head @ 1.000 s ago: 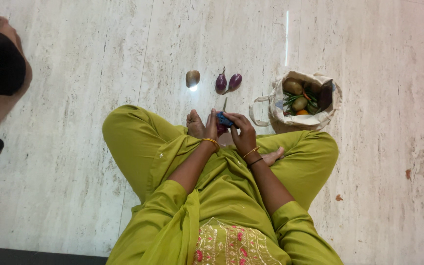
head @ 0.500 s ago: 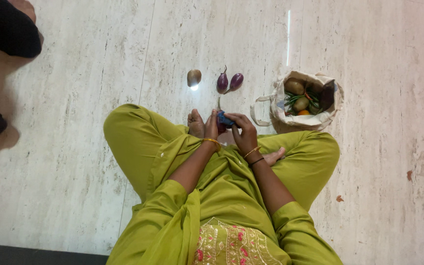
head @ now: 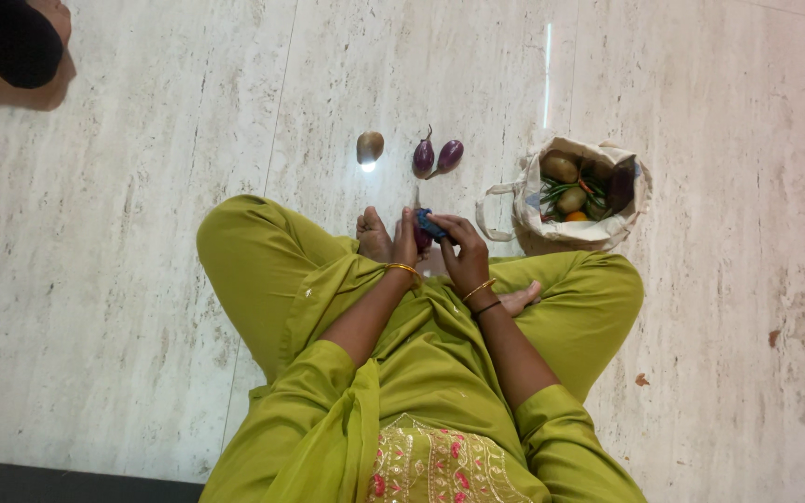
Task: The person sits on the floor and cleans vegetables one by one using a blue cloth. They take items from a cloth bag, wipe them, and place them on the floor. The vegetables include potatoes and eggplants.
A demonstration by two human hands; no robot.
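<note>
Hands barely moved since earlier frames; other person's leg (head: 11, 37) has shifted up to the top-left floor corner. Right hand (head: 463, 253) fingers pinch a blue-handled tool (head: 431, 224); left hand (head: 406, 240) is closed on a small purple eggplant (head: 421, 238), mostly hidden between the fingers. Beyond: two eggplants (head: 436, 156), brownish vegetable (head: 370, 146), cloth vegetable bag (head: 533, 210) on marble floor (head: 142, 186).

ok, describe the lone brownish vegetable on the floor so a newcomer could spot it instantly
Start at the seated person's bare foot on the pale stone floor and look straight ahead of it. A small brownish vegetable lies there alone, beside a bright glare spot. Unlike the two purple eggplants to its right, it is dull brown and sits apart from the cloth bag.
</note>
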